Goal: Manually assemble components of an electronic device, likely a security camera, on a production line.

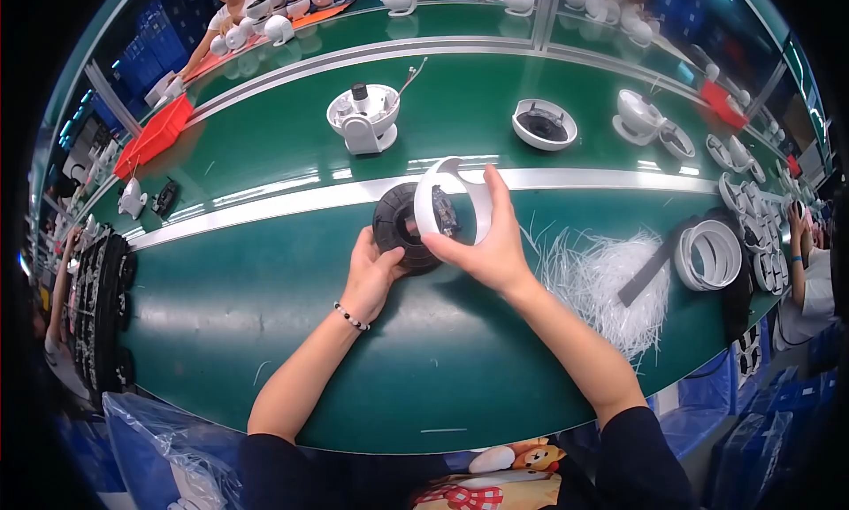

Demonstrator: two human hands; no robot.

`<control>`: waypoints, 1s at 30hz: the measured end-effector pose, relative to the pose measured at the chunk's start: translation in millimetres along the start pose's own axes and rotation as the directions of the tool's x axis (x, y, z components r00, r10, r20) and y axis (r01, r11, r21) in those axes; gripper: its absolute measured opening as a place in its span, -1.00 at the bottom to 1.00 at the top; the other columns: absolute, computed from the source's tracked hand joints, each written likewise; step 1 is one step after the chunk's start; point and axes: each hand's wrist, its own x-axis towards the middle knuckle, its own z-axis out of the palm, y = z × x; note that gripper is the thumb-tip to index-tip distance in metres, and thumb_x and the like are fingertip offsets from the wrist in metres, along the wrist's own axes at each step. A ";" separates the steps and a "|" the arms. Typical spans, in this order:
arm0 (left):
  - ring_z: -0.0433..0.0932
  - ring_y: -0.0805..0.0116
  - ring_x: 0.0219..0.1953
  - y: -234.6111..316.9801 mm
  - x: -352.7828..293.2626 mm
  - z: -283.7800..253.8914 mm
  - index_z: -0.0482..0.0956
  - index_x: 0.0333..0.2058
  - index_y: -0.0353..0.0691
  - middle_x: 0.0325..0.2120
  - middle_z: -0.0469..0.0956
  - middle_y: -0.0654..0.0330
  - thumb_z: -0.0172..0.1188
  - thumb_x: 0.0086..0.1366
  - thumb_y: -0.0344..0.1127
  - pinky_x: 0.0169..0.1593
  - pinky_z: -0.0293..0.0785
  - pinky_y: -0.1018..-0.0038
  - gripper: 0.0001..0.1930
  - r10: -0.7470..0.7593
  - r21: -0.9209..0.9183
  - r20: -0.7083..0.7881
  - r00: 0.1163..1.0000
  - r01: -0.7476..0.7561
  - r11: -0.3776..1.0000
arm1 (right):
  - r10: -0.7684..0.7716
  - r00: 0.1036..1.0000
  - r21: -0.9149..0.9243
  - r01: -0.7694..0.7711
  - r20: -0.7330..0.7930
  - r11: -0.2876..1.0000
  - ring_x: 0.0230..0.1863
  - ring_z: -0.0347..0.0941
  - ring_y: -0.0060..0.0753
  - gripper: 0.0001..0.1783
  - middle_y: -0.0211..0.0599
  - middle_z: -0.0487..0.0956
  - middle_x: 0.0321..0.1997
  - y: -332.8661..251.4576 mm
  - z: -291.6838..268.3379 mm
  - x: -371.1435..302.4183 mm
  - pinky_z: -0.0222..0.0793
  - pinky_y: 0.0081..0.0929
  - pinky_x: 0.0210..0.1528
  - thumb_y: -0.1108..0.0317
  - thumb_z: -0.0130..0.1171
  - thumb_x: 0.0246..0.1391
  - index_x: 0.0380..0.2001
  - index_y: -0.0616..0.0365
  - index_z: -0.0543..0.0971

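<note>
My left hand (373, 271) grips a round black plastic part (393, 218) by its lower left edge, the thumb lying over its face. In my right hand (491, 245) is a white plastic ring (428, 211), held between thumb and fingers and tilted upright. The ring overlaps the right side of the black part; whether they touch I cannot tell. Through the ring's opening shows a dark piece with small components (444, 211). Both parts are held above the green table (265, 333).
White strips (610, 289) lie heaped on the right beside stacked white rings (709, 255). Black parts (97, 306) are stacked at far left. Across the metal rail stand an open white housing (367, 116), a white shell (544, 125) and a red tray (155, 137). Other people work nearby.
</note>
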 end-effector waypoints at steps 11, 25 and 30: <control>0.08 0.06 0.14 15.8 -19.2 5.9 -0.03 0.14 -0.16 0.10 0.07 0.07 -0.28 0.10 0.28 0.09 0.06 -0.01 -0.24 -0.123 -0.451 0.506 0.854 0.383 0.806 | -0.028 0.979 -0.069 0.043 0.203 0.997 0.15 0.01 0.04 0.27 0.19 0.05 0.09 -16.8 10.8 -12.5 -0.05 -0.24 0.16 0.00 0.39 -0.55 0.14 0.36 -0.15; 0.32 0.23 -0.02 18.9 -19.2 -2.1 0.16 0.06 -0.18 -0.05 0.30 0.10 -0.41 0.17 0.27 0.04 0.27 0.27 -0.31 -0.162 -0.495 0.315 0.935 0.308 0.812 | -0.150 0.887 -0.114 0.220 0.436 0.969 0.15 -0.05 0.14 0.33 0.18 0.04 0.13 -31.7 21.0 -19.8 -0.07 -0.08 0.14 0.00 0.42 -0.63 0.13 0.39 -0.17; 0.35 0.23 -0.05 20.1 -21.2 -8.1 0.25 0.00 -0.20 -0.10 0.35 0.09 -0.46 0.14 0.33 0.02 0.30 0.30 -0.25 -0.161 -0.518 0.416 0.895 0.379 0.767 | -0.212 0.852 -0.150 0.318 0.479 0.936 0.17 -0.09 0.17 0.33 0.24 -0.03 0.17 -35.7 24.4 -21.3 -0.08 -0.07 0.14 0.01 0.42 -0.67 0.12 0.42 -0.13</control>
